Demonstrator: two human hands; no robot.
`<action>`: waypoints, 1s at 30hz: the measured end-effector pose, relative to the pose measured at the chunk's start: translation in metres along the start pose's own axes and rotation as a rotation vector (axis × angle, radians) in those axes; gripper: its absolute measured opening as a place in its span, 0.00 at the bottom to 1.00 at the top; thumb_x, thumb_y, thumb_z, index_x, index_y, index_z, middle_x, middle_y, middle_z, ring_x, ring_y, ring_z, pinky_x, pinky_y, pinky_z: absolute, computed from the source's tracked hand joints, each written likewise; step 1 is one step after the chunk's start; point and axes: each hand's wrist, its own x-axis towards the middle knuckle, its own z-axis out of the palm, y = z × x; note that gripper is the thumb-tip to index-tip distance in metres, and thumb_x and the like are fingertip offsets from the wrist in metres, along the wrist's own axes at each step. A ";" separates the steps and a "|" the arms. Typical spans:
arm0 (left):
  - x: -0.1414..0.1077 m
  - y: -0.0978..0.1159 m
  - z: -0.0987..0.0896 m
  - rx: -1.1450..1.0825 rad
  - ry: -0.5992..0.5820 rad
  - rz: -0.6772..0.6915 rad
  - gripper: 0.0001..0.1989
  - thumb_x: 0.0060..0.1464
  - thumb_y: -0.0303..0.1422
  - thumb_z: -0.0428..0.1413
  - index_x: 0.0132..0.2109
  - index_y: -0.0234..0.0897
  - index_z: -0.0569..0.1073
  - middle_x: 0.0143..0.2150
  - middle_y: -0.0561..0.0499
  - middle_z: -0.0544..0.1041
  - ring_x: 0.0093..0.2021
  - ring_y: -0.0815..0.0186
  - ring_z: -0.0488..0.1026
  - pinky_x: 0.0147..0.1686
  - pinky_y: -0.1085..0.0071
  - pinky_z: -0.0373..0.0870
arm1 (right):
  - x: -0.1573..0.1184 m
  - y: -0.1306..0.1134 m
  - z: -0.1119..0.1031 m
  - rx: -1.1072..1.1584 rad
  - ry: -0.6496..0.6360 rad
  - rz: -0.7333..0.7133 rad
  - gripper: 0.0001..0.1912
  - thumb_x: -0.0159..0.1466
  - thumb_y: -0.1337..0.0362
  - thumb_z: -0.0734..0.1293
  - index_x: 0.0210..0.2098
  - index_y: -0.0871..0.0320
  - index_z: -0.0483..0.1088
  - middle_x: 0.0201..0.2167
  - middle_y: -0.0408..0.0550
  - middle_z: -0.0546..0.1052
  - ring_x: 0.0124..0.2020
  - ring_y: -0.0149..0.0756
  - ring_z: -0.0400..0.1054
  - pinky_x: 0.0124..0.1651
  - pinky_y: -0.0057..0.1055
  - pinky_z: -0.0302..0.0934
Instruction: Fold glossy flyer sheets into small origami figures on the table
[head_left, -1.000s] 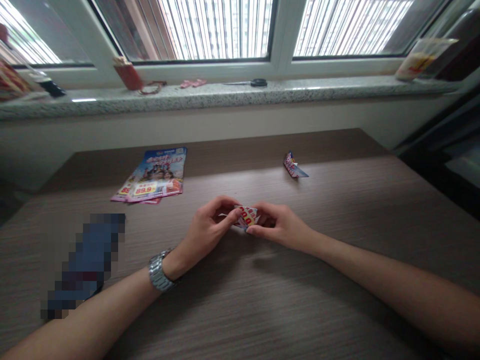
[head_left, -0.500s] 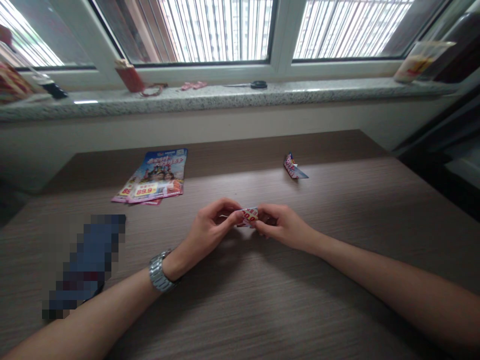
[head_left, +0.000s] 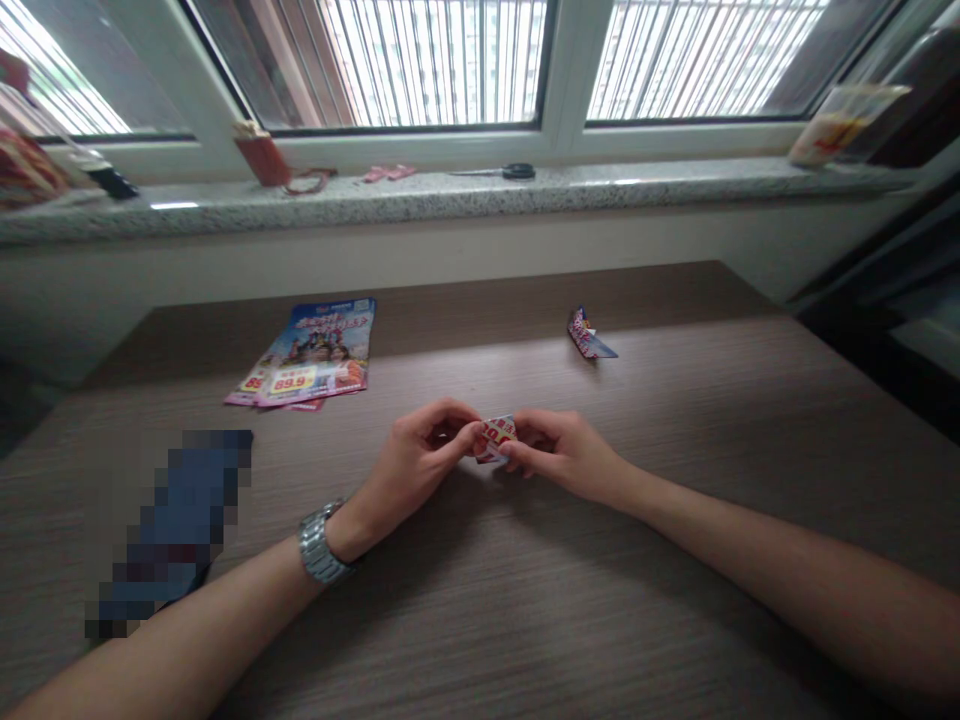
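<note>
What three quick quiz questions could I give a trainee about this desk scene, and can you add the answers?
1. Choose one: what do the left hand and the right hand hold between them? A) a pen; B) a folded paper; C) a spoon.
2. True or false: the watch is on the left wrist.
3. Where do the scissors lie?

Key:
1. B.
2. True.
3. On the windowsill.
</note>
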 end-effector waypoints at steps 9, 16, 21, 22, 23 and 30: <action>0.000 -0.004 0.005 -0.054 -0.065 -0.002 0.08 0.64 0.36 0.61 0.43 0.36 0.77 0.38 0.50 0.82 0.37 0.66 0.80 0.38 0.74 0.77 | 0.000 -0.001 -0.002 -0.074 0.009 -0.013 0.13 0.69 0.54 0.67 0.40 0.59 0.74 0.30 0.45 0.79 0.29 0.31 0.75 0.32 0.27 0.70; 0.000 -0.003 0.002 0.028 -0.091 0.020 0.09 0.65 0.37 0.60 0.42 0.35 0.79 0.37 0.49 0.83 0.36 0.66 0.79 0.36 0.74 0.76 | -0.002 -0.007 -0.002 -0.148 -0.026 -0.056 0.12 0.70 0.56 0.66 0.38 0.59 0.74 0.28 0.45 0.79 0.29 0.31 0.74 0.32 0.27 0.67; 0.001 0.000 0.002 0.022 -0.092 0.026 0.08 0.64 0.35 0.60 0.41 0.34 0.79 0.37 0.49 0.82 0.35 0.67 0.79 0.35 0.75 0.75 | -0.002 -0.007 -0.002 -0.129 -0.040 -0.065 0.13 0.70 0.56 0.66 0.39 0.59 0.74 0.29 0.45 0.79 0.29 0.31 0.74 0.32 0.27 0.67; 0.001 0.001 0.002 0.023 -0.088 0.025 0.07 0.64 0.35 0.60 0.41 0.34 0.79 0.36 0.49 0.82 0.35 0.67 0.78 0.35 0.75 0.75 | -0.002 -0.007 -0.001 -0.128 -0.037 -0.065 0.13 0.70 0.55 0.66 0.39 0.59 0.74 0.29 0.45 0.79 0.29 0.31 0.74 0.32 0.26 0.67; 0.001 0.002 0.002 0.023 -0.086 0.022 0.08 0.64 0.34 0.60 0.40 0.34 0.79 0.36 0.48 0.82 0.35 0.67 0.78 0.35 0.74 0.75 | -0.002 -0.006 -0.001 -0.131 -0.033 -0.065 0.13 0.70 0.55 0.66 0.39 0.59 0.74 0.28 0.45 0.79 0.29 0.31 0.74 0.32 0.26 0.67; 0.000 0.001 0.001 0.084 -0.094 0.045 0.09 0.65 0.36 0.59 0.41 0.35 0.79 0.35 0.49 0.82 0.34 0.67 0.78 0.34 0.75 0.74 | -0.001 -0.002 0.001 -0.074 0.066 -0.049 0.18 0.69 0.49 0.67 0.45 0.57 0.74 0.36 0.47 0.81 0.31 0.33 0.75 0.31 0.27 0.71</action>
